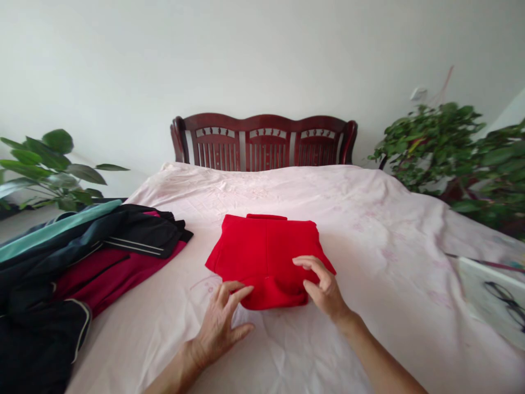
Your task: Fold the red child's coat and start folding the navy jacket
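Observation:
A red folded garment (266, 246) lies on the pale pink bedsheet (197, 328), in the middle of the head view. Its near edge is rounded and slightly puffed up, and a narrow red strip sticks out at the far side. My left hand (221, 320) is at the garment's near left corner, its fingers apart and the fingertips over the cloth. Over the right side hovers or rests my right hand (326, 287), fingers spread and curved; I cannot tell if it touches. Neither hand grips the cloth.
Dark and maroon clothes (118, 262) are piled at the left, with a teal piece on top. Black glasses (506, 298) lie on a pale sheet or book at the right. Behind stands a dark wooden headboard (264, 142), with leafy plants (430, 148) on both sides.

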Motion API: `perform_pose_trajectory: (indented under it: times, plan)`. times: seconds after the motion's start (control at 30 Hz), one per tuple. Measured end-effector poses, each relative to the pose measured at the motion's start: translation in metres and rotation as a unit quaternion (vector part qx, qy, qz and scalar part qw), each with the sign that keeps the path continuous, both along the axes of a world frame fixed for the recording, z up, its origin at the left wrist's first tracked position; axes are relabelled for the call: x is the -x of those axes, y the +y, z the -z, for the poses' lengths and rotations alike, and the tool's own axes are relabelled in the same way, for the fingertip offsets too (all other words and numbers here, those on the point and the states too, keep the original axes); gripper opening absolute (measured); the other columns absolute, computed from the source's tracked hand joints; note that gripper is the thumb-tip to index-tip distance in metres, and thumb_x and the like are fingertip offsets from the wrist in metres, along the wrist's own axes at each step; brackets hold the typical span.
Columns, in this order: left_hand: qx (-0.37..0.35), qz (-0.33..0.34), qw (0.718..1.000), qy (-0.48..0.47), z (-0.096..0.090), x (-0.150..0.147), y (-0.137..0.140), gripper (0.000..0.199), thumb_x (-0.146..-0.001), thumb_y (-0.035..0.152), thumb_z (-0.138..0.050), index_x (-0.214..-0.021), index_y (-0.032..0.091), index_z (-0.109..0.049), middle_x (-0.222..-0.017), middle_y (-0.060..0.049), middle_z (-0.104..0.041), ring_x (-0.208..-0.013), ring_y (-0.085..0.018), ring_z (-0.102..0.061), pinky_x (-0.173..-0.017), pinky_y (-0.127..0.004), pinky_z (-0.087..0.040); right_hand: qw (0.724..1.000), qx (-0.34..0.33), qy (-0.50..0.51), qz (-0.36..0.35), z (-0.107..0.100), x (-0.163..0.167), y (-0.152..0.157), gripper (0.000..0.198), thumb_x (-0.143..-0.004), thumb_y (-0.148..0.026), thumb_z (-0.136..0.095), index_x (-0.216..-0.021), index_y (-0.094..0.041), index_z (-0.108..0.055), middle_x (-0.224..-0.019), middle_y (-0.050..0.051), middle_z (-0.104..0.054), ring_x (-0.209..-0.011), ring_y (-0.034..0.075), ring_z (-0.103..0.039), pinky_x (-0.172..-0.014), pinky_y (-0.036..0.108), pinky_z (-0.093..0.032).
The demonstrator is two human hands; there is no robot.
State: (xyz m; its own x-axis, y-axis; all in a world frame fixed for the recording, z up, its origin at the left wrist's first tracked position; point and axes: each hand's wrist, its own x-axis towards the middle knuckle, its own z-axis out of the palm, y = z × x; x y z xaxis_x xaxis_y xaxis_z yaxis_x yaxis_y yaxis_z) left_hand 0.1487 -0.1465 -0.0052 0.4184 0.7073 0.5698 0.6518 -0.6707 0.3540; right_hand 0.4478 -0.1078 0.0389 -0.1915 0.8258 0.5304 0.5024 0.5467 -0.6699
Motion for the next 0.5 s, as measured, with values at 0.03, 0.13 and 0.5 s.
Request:
perform_pose_trajectory:
  times: [0.03, 0.13, 0.5]
  plan:
    - [-0.008, -0.016, 1.000, -0.004, 0.004, -0.005, -0.008, 0.062, -0.085, 0.033, -0.070, -0.142, 0.026, -0.046, -0.125, -0.012, -0.056, -0.115, -0.027, -0.056, -0.098, -0.044, -0.051, 1.000, -0.007, -0.008, -0.018, -0.004, 0.004, -0.013, 0.058, -0.068, -0.004, -0.046, -0.120, -0.024, -0.062, -0.123, 0.007, -0.065, -0.118, 0.022, -0.059, -0.098, 0.039, -0.051]
    - [-0.035, -0.064, 0.997, -0.039, 0.010, -0.020, -0.010, 0.052, -0.086, 0.020, -0.066, -0.136, 0.024, -0.050, -0.121, -0.011, -0.057, -0.114, -0.026, -0.056, -0.097, -0.042, -0.052, 0.992, -0.026, -0.103, -0.073, -0.010, 0.021, -0.040, 0.073, -0.065, -0.003, -0.052, -0.135, -0.025, -0.054, -0.128, 0.008, -0.060, -0.120, 0.025, -0.056, -0.104, 0.043, -0.047]
    - [0.200, 0.016, 0.975, -0.095, -0.031, -0.015, 0.023, 0.022, -0.095, 0.032, -0.053, -0.105, 0.024, -0.072, -0.097, -0.005, -0.074, -0.090, -0.020, -0.066, -0.082, -0.031, -0.049, 0.985, -0.008, -0.169, 0.013, 0.008, 0.042, -0.025, 0.040, -0.091, -0.017, -0.052, -0.128, -0.029, -0.064, -0.103, 0.007, -0.074, -0.094, 0.026, -0.067, -0.086, 0.043, -0.055]
